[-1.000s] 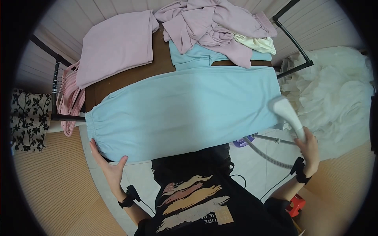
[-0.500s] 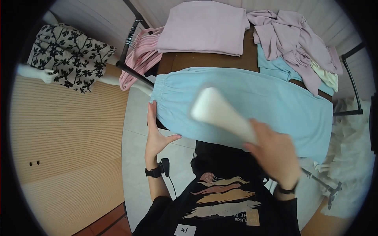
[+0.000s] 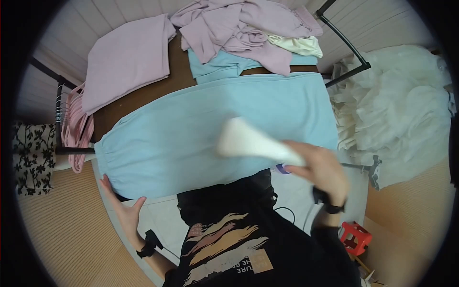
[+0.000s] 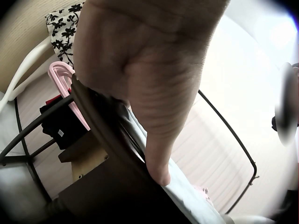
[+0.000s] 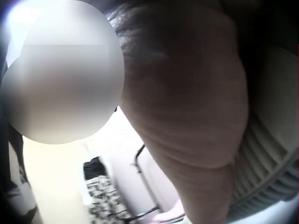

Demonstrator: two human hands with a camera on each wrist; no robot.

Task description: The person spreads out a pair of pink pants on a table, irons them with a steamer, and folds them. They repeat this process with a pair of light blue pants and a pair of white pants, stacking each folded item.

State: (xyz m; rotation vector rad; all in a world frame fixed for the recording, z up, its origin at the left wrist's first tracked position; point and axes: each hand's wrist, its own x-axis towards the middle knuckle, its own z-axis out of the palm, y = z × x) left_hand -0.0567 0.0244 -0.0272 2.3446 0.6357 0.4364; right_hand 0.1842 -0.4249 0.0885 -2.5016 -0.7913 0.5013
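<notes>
While a pale blue garment of soft fabric [image 3: 215, 134] lies spread flat across a brown wooden surface [image 3: 143, 95], the person's right hand [image 3: 318, 167] holds a white, wedge-shaped handheld steamer head [image 3: 248, 141] in a closed grip above its near edge. The left hand [image 3: 125, 210] rests at the garment's gathered end, fingers straight, thumb [image 4: 156, 163] touching the fabric. Folded and crumpled lilac clothes [image 3: 229, 24] lie at the surface's far side.

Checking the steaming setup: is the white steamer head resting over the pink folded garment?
No, the steamer head is over the light blue trousers.
</notes>
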